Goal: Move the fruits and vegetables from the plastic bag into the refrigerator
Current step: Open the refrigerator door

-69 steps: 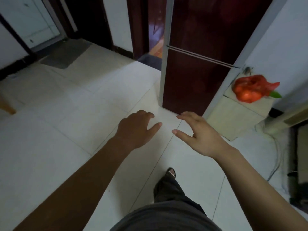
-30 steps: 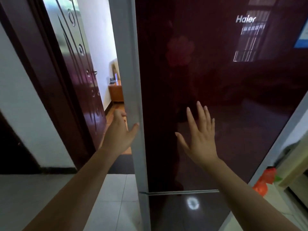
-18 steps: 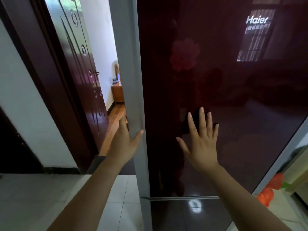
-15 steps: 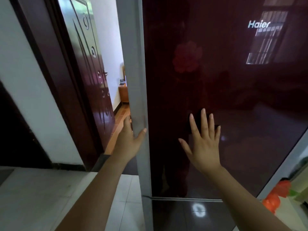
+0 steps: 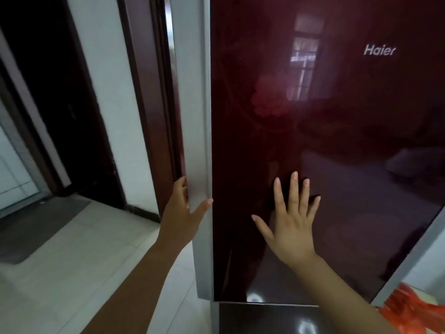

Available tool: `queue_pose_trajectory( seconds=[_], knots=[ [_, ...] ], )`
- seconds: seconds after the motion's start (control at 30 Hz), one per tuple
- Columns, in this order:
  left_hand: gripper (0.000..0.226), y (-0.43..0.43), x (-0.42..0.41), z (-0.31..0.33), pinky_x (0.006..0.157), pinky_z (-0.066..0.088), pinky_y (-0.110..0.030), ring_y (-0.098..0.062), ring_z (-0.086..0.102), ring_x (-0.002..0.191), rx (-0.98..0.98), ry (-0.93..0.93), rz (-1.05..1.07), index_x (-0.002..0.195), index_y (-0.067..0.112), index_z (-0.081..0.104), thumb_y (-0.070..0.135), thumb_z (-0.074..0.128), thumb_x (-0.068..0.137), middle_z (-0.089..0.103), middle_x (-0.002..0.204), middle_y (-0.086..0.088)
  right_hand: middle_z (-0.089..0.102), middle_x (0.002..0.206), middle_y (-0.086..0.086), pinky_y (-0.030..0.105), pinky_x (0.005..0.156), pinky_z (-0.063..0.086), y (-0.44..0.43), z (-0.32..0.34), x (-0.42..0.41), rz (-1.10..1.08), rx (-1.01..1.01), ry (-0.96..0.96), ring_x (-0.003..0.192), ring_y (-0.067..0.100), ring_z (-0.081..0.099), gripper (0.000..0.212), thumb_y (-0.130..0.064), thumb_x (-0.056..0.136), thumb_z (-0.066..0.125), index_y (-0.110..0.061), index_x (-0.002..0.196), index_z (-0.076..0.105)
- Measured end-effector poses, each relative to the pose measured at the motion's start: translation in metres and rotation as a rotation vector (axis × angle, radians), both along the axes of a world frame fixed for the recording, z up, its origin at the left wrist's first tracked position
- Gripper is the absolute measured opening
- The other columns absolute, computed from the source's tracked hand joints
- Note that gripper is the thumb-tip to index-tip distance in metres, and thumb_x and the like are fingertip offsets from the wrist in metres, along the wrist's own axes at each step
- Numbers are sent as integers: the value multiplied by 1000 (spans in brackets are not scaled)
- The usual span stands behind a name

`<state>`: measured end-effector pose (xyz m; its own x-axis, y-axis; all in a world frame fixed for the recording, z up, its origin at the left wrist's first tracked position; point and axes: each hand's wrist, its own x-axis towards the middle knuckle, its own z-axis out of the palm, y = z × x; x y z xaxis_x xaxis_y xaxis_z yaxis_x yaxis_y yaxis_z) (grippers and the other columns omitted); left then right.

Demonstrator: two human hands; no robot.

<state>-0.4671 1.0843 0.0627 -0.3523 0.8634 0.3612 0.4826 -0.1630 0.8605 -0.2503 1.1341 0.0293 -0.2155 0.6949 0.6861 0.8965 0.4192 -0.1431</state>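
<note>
Tiled floor (image 5: 60,273) lower left. Left hand (image 5: 180,218) fingers grasp the refrigerator (image 5: 337,141) door edge; right hand (image 5: 291,227) presses it flat, fingers released. Red plastic bag (image 5: 409,309) lower right.

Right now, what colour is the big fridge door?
The fridge door is dark, glossy red, seen best in the head view.

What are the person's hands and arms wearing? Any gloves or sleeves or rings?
Nothing shows. The left hand and right hand are bare, no gloves, and the right one has no rings. The left forearm and right forearm are bare to the picture's edge: no sleeves, watch or bracelet. The left hand's fingers are mostly hidden.
</note>
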Motion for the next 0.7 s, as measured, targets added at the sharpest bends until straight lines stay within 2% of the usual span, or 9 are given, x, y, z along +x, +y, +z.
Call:
queue_pose_trajectory(
  seconds=[0.23, 0.33, 0.4, 0.47, 0.53, 0.57, 0.6, 0.63, 0.7],
  knots=[
    [71, -76, 33, -5, 87, 48, -25, -14, 55, 110, 20, 48, 85, 137, 20, 26, 39, 66, 81, 52, 127, 4, -20, 155, -2, 51, 111, 4, -66, 17, 34, 145, -96, 28, 142, 23, -18, 76, -55, 87, 37, -28, 148, 1],
    [67, -114, 48, -4, 80, 50, -22, -15, 57, 104, -11, 92, 58, 133, 22, 28, 37, 67, 80, 50, 120, 6, -20, 155, -5, 45, 112, 12, -96, 25, 53, 230, -125, 44, 143, 20, -14, 76, -44, 89, 50, -27, 148, 6],
    [64, -145, 60, -5, 80, 53, -24, -16, 58, 106, -12, 102, 23, 132, 24, 29, 32, 67, 81, 51, 121, 6, -8, 157, -5, 34, 108, 25, -122, 32, 70, 297, -132, 108, 144, 19, 1, 71, -37, 88, 57, -23, 147, 20],
    [64, -180, 75, -6, 89, 53, -31, -15, 56, 112, -4, 126, 4, 134, 22, 29, 27, 66, 83, 52, 127, 2, 8, 157, -4, 24, 98, 37, -155, 36, 87, 326, -146, 154, 138, 18, 28, 64, -34, 88, 58, -20, 144, 31],
    [63, -219, 94, -5, 94, 49, -25, 0, 51, 114, 5, 112, -48, 136, 24, 29, 21, 65, 84, 49, 128, 11, 16, 155, -6, 19, 83, 44, -193, 34, 100, 353, -190, 138, 106, 20, 59, 62, -31, 87, 60, -21, 142, 35],
    [61, -238, 104, -3, 91, 48, -15, 11, 49, 110, 19, 99, -98, 133, 28, 29, 16, 64, 85, 48, 123, 19, 16, 155, -7, 19, 77, 47, -211, 32, 106, 371, -220, 118, 87, 17, 64, 63, -30, 86, 61, -23, 143, 34],
    [60, -256, 115, -2, 85, 46, -7, 19, 48, 104, 25, 97, -145, 129, 33, 29, 13, 64, 85, 46, 117, 26, 13, 155, -8, 23, 74, 50, -229, 29, 112, 388, -248, 94, 80, 13, 64, 65, -29, 85, 61, -25, 143, 32],
    [60, -272, 126, -1, 79, 44, -4, 20, 47, 102, 19, 102, -180, 126, 37, 29, 11, 63, 84, 45, 114, 29, 10, 156, -8, 27, 76, 51, -247, 25, 119, 399, -273, 74, 87, 12, 63, 67, -28, 85, 62, -27, 144, 30],
    [59, -300, 147, 0, 76, 44, -9, 9, 49, 104, -23, 132, -226, 130, 36, 31, 17, 63, 85, 47, 115, 22, 11, 156, -8, 25, 87, 47, -281, 23, 135, 403, -300, 78, 110, 15, 56, 69, -26, 84, 63, -27, 144, 29]
  ],
)
